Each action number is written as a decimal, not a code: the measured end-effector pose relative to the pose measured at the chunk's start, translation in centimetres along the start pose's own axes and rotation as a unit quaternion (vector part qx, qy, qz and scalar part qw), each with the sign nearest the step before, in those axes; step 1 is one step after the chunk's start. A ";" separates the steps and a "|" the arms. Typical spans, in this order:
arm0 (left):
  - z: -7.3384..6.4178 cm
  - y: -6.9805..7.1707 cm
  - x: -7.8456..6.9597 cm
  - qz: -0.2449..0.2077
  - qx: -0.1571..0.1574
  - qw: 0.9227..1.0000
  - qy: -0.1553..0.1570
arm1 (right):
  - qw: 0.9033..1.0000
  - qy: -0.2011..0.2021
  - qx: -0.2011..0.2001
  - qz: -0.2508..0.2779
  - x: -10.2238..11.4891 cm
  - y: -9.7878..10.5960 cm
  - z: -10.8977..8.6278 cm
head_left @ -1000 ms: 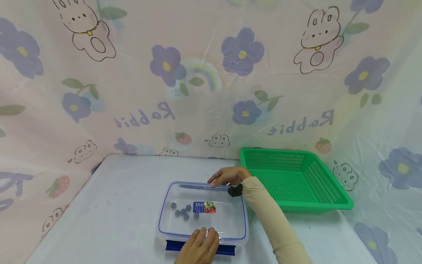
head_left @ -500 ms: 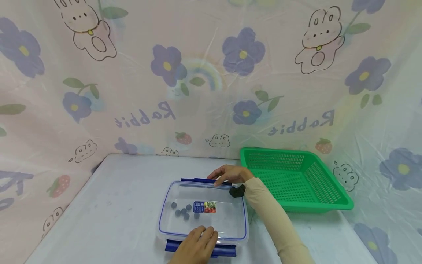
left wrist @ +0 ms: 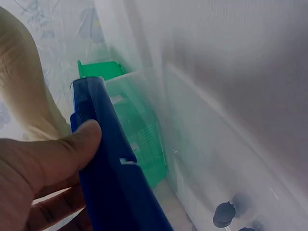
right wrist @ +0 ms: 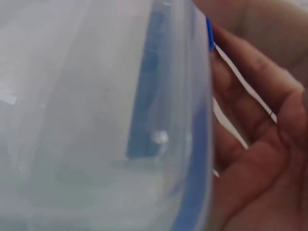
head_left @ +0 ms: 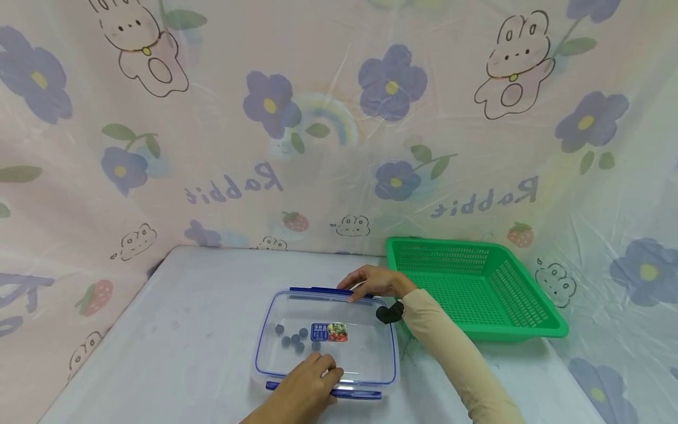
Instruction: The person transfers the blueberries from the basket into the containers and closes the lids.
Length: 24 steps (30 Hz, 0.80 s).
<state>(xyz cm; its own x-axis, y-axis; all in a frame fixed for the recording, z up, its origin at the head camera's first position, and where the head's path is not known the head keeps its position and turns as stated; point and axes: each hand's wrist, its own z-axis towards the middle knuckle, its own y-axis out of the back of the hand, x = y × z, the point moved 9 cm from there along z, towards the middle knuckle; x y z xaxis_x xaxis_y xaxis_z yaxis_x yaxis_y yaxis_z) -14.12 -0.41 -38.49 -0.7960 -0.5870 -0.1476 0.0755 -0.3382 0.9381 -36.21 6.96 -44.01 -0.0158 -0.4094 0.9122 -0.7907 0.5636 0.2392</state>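
A clear plastic food container [head_left: 365,359] with a blue-lined lid sits on the table in the head view. Several small, dark round things like blueberries [head_left: 295,340] show through the lid. At the near side, my left hand [head_left: 302,383] grips the blue front latch [head_left: 362,394]; the left wrist view shows the thumb [left wrist: 89,137] against its face and fingers behind. My right hand [head_left: 373,281] reaches over to the far side, thumb on the lid's rim and fingers curled behind the raised far latch [head_left: 315,290]. The right wrist view shows those fingers [right wrist: 245,91] partly hidden past the edge.
A green perforated basket [head_left: 529,282] stands at the back right, beside the right forearm [head_left: 455,359]. The white table [head_left: 201,330] meets a printed curtain [head_left: 328,153] at the back and sides. A black strap piece [head_left: 389,313] sits at the right wrist.
The far latch has come up into view under my right hand. The near latch has swung from hanging down to nearly edge-on, and my left hand has changed its hold on it.
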 end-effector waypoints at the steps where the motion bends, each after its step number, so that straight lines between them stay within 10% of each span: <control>1: 0.0 0.1 0.2 -0.003 -0.006 1.000 0.004 | 1.000 0.001 -0.007 -0.001 0.0 0.0 -0.1; 12: 0.0 -0.1 2.2 -0.133 -0.010 0.989 0.066 | 0.998 0.015 -0.062 0.014 -0.5 0.3 -0.9; 24: -0.1 0.2 2.1 -0.147 -0.034 0.987 0.060 | 0.997 0.013 -0.079 0.019 -0.7 0.7 -0.9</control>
<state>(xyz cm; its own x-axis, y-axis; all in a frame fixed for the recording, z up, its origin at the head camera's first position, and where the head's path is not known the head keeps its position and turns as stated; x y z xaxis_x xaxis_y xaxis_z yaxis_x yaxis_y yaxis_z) -15.72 -1.77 -38.62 -0.7128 -0.5379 -0.4502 -0.1050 -0.5528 0.8267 -36.20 8.28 -44.23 -0.0256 -0.3685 0.9293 -0.6831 0.6851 0.2529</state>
